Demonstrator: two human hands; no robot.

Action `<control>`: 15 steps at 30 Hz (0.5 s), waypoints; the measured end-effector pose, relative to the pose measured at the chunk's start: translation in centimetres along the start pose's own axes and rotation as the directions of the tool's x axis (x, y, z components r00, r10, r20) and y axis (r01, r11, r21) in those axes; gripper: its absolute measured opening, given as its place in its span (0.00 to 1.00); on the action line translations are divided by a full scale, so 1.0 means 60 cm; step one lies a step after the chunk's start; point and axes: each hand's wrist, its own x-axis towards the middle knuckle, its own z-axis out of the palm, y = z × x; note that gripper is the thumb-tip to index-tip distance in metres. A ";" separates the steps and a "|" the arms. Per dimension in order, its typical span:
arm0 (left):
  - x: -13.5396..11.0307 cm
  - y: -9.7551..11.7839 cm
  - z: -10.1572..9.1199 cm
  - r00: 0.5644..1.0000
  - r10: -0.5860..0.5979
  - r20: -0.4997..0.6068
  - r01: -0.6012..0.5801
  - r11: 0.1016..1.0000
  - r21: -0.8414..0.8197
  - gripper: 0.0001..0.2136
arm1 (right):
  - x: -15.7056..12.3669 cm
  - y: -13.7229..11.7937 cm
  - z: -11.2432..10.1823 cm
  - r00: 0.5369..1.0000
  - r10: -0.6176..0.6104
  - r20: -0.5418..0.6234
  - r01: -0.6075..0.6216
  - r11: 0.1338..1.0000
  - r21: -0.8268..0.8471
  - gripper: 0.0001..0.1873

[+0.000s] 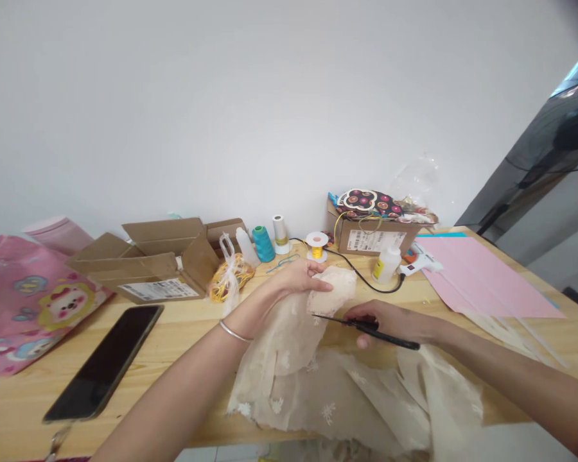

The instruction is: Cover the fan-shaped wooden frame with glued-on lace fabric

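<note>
My left hand (pixel 296 277) grips a folded bunch of cream lace fabric (pixel 318 372) and lifts it above the wooden table (pixel 183 327). The rest of the fabric, with small embroidered flowers, drapes over the table's front edge. My right hand (pixel 390 321) is closed round black scissors (pixel 366 328), whose blades point left and meet the fabric just below my left hand. A silver bangle sits on my left wrist.
A black phone (pixel 103 362) lies at the front left beside a pink cartoon bag (pixel 24 308). Open cardboard boxes (pixel 149 263), thread spools (pixel 264 244), a glue bottle (pixel 385 264), a glue gun (pixel 421 263) and pink paper (pixel 476 276) line the back and right.
</note>
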 end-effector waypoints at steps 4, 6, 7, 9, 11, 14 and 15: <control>0.001 0.000 0.000 1.000 -0.008 -0.023 0.008 1.000 -0.005 0.15 | 0.004 0.008 -0.005 0.990 -0.029 0.141 0.025 0.999 0.024 0.19; 0.003 -0.001 0.001 1.000 -0.011 -0.027 0.011 1.000 -0.007 0.15 | 0.003 0.006 -0.007 0.988 -0.037 0.150 0.033 0.999 0.029 0.19; 0.004 -0.002 0.001 1.000 -0.013 -0.026 0.013 1.000 -0.004 0.15 | 0.003 0.005 -0.008 0.987 -0.042 0.155 0.038 0.999 0.029 0.19; 0.006 -0.003 0.002 1.000 -0.013 -0.020 0.014 1.000 0.004 0.14 | 0.002 0.002 -0.009 0.986 -0.052 0.159 0.048 0.998 0.027 0.20; 0.007 -0.004 0.003 1.000 -0.007 -0.012 0.007 1.000 0.010 0.14 | 0.002 0.001 -0.009 0.984 -0.060 0.168 0.055 0.998 0.036 0.20; 0.008 -0.004 0.003 1.000 -0.002 -0.015 0.002 1.000 0.024 0.13 | 0.002 0.001 -0.009 0.981 -0.072 0.177 0.064 0.997 0.049 0.20; 0.007 -0.003 0.002 1.000 -0.004 -0.018 0.004 0.999 0.032 0.13 | 0.002 0.002 -0.008 0.982 -0.069 0.175 0.061 0.997 0.051 0.19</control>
